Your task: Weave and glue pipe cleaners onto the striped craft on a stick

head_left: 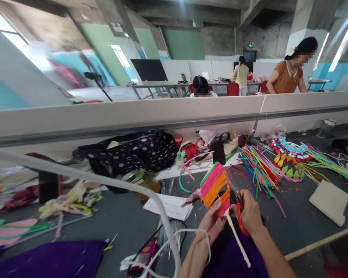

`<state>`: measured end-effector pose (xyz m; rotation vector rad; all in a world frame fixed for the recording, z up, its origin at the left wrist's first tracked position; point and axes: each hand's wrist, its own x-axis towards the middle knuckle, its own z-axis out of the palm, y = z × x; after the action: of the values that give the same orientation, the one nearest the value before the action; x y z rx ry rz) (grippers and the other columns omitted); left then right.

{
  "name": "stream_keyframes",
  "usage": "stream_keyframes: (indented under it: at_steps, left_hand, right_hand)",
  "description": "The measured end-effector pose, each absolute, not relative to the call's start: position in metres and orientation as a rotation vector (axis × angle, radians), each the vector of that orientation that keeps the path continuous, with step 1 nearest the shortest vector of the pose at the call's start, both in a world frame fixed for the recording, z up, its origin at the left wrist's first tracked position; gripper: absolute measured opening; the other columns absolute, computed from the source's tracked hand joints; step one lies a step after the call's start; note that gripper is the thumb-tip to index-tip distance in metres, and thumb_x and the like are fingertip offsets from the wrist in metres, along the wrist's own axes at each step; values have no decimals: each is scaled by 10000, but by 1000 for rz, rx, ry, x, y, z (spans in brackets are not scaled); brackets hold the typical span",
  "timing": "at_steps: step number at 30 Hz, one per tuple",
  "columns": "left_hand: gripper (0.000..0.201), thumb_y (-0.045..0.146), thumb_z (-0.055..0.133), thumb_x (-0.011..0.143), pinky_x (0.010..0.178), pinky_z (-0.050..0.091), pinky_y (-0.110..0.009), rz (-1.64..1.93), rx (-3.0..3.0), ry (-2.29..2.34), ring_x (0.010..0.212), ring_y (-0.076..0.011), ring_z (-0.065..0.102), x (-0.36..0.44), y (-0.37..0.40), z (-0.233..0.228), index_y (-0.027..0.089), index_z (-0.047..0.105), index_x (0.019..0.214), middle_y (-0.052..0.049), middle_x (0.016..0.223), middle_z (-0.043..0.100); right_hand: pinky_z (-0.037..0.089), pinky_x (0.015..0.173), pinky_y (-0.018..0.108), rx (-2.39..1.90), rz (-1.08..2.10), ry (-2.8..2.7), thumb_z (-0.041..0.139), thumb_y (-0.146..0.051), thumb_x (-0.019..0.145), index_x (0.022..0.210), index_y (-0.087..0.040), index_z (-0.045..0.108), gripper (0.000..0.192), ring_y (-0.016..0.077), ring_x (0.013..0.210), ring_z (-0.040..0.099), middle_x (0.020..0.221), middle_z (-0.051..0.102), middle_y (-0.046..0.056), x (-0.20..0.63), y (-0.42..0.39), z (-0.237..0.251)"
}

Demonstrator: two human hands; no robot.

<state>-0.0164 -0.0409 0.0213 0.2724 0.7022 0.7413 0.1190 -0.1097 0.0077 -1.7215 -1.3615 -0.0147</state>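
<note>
My left hand grips a fan-shaped piece woven of pink, orange and green strips, mounted on a white stick that slants down to the right. My right hand holds red-handled scissors, whose blades point up and left against the fan's right edge. Both hands are low in the middle of the view, above a grey table.
A loose pile of coloured strips lies right of the fan. Behind it sits a beaded collar piece. A black polka-dot bag, a glass jar, paper sheets and a beige pad crowd the table. People work beyond the partition.
</note>
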Motion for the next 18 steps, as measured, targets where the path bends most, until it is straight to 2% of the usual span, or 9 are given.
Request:
stream_keyframes:
  at_steps: [3, 5, 7, 10, 14, 18]
  left_hand:
    - [422, 45, 613, 809, 503, 561, -199, 743, 275, 726, 558, -152, 702, -15, -40, 21, 161, 580, 1213, -37, 752, 747]
    - [424, 48, 621, 802, 509, 564, -199, 749, 284, 742, 575, -158, 709, -16, -38, 21, 153, 582, 1212, -47, 776, 754]
    - [423, 50, 645, 779, 511, 568, -201, 769, 304, 766, 597, -169, 716, -20, -34, 19, 129, 590, 1191, -64, 797, 759]
    - [389, 47, 700, 715, 513, 572, -210, 812, 383, 830, 626, -190, 724, -29, -27, 16, 95, 632, 1096, -84, 793, 761]
    - [295, 80, 758, 669, 540, 576, -224, 857, 562, 892, 660, -200, 727, -39, -19, 15, 94, 691, 955, -93, 804, 767]
    - [280, 91, 779, 642, 538, 568, -234, 870, 638, 903, 657, -203, 720, -39, -17, 17, 84, 709, 913, -103, 793, 765]
  right_hand:
    - [447, 597, 243, -1726, 65, -1361, 522, -373, 891, 919, -206, 509, 170, 189, 656, 646, 725, 642, 22, 119, -109, 4]
    - [425, 567, 230, -1744, 116, -1355, 519, -364, 896, 906, -214, 508, 151, 178, 615, 644, 682, 638, 0, 123, -107, 1]
    - [432, 579, 233, -1809, 122, -1345, 514, -369, 899, 979, -208, 505, 179, 187, 669, 666, 741, 663, 13, 133, -106, -2]
    - [462, 641, 278, -2072, 48, -1362, 547, -391, 880, 1037, -185, 507, 262, 238, 818, 677, 902, 680, 89, 157, -106, -8]
    - [462, 632, 309, -2487, 40, -1424, 625, -340, 832, 1018, -146, 555, 278, 289, 843, 676, 920, 671, 151, 179, -110, -21]
    - [475, 687, 309, -2550, 116, -1482, 649, -254, 813, 1089, -124, 579, 314, 290, 940, 660, 987, 663, 161, 179, -119, -29]
